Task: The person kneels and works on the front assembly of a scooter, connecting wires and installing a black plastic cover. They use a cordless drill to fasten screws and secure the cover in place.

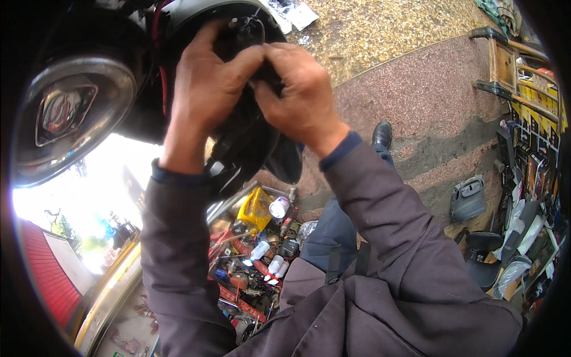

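Both hands work close together at the top, inside a dark, curved vehicle housing. My left hand curls round a small black rounded part with thin wires at its top; its fingertips are partly hidden. Fingers bent in a pinch, my right hand meets the left thumb just below that part. Whatever lies between the right fingertips is hidden. Left of the hands is a large round headlight with a clear lens, and a red cable runs beside it.
Below the housing lies a jumble of tools and bottles, with a yellow plastic bag and a white can. A wooden-framed stand and cluttered shelving line the right. A grey plastic case rests on the speckled floor.
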`<state>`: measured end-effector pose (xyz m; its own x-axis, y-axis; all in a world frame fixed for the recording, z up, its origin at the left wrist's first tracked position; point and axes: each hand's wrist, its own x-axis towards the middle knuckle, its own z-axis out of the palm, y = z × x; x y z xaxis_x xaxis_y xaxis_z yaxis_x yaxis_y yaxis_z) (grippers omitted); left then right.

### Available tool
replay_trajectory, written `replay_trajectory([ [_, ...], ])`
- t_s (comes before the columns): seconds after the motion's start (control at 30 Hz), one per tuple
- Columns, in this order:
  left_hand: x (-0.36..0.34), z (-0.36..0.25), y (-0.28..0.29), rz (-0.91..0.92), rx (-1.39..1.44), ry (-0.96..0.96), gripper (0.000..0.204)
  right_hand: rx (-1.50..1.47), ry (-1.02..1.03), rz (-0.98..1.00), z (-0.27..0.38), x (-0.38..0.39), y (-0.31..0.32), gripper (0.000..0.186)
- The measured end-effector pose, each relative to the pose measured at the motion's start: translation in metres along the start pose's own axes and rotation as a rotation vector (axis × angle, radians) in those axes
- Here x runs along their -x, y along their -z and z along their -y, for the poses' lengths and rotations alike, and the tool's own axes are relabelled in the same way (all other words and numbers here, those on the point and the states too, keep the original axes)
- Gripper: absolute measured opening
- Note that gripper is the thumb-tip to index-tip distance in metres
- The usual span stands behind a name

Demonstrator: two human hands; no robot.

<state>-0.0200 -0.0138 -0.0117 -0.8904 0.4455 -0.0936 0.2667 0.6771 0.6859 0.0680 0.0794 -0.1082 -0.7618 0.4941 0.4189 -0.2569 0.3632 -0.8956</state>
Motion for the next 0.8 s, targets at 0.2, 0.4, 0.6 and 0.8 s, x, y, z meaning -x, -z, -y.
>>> replay_trajectory([
  [0.2, 0.014, -0.002, 0.017, -0.036, 0.082, 0.166, 0.045, 0.043, -0.109, -0.033, 0.028, 0.009, 0.005, 0.050],
  [0.4, 0.024, -0.005, 0.017, -0.058, 0.199, 0.254, 0.042, -0.009, -0.359, -0.004, 0.034, 0.015, 0.012, 0.044],
  [0.6, 0.022, -0.007, 0.014, -0.048, 0.097, 0.243, 0.039, -0.105, -0.353, -0.039, 0.017, 0.011, 0.008, 0.038],
  [0.8, 0.013, -0.012, 0.003, -0.132, 0.081, 0.213, 0.045, -0.052, -0.239, -0.107, -0.001, -0.004, -0.005, 0.032],
])
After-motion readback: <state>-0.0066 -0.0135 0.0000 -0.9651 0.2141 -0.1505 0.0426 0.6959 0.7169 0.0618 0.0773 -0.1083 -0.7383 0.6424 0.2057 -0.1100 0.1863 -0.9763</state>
